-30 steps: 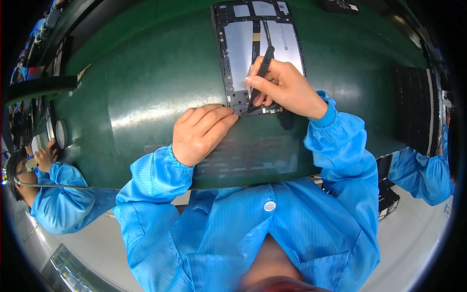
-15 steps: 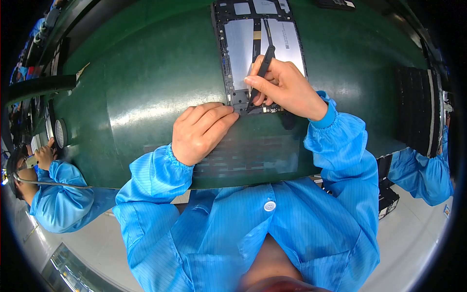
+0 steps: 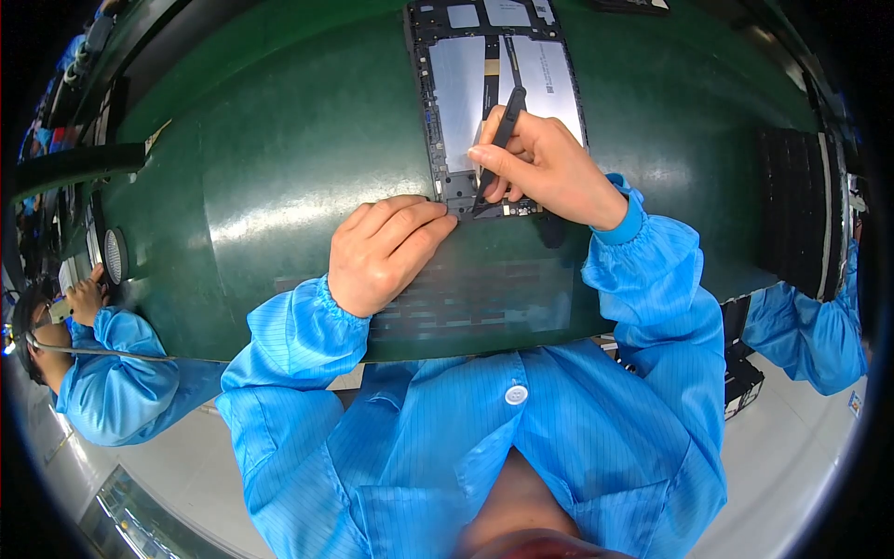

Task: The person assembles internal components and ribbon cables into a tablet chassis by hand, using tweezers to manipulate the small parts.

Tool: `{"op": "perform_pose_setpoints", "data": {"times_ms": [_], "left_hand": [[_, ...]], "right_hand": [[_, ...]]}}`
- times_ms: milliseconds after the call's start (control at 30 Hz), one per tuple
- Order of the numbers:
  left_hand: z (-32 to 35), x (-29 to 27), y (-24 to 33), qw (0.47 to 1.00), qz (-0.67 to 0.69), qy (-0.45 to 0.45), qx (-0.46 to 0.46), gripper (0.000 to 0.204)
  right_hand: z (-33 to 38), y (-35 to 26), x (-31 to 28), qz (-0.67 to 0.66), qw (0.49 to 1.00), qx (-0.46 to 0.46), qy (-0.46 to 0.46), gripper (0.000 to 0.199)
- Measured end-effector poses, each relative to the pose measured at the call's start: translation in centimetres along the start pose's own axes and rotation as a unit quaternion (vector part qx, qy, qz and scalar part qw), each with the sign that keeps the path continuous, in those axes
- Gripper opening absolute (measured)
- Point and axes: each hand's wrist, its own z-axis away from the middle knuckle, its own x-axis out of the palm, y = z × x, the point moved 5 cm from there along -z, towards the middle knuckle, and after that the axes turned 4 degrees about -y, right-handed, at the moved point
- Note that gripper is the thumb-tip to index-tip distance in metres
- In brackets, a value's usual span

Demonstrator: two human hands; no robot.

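An opened tablet (image 3: 461,102) lies on the green bench mat, its long side pointing away from me. Silver panels sit inside its black frame, and a dark flat cable (image 3: 492,88) runs down the middle. My right hand (image 3: 549,168) is closed around black tweezers (image 3: 507,121), held aslant like a pen. Their tip comes down at the tablet's near end, beside small parts partly covered by my fingers. My left hand (image 3: 386,247) rests at the near left corner, fingers together and fingertips against the frame; its thumb is hidden.
The green mat (image 3: 279,158) extends around the tablet, with a faint printed grid near the front edge. A black stack (image 3: 792,205) stands at the right. A dark object (image 3: 633,5) lies at the far edge. Co-workers in blue sleeves (image 3: 135,363) sit at either side.
The dark object at the far edge has shifted slightly away and to the left. My hands, the tweezers and the tablet look the same.
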Motion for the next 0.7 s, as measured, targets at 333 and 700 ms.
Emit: {"op": "perform_pose_setpoints", "data": {"times_ms": [333,700], "left_hand": [[-0.2,0.0,0.6,0.998,-0.042,-0.047,0.011,0.044],[-0.6,0.6,0.2,0.998,-0.014,-0.053,-0.002,0.041]], "right_hand": [[0.2,0.0,-0.1,-0.004,1.0,-0.005,0.005,0.02],[3.7,1.1,-2.4,0.022,0.991,-0.068,0.112,0.017]]}}
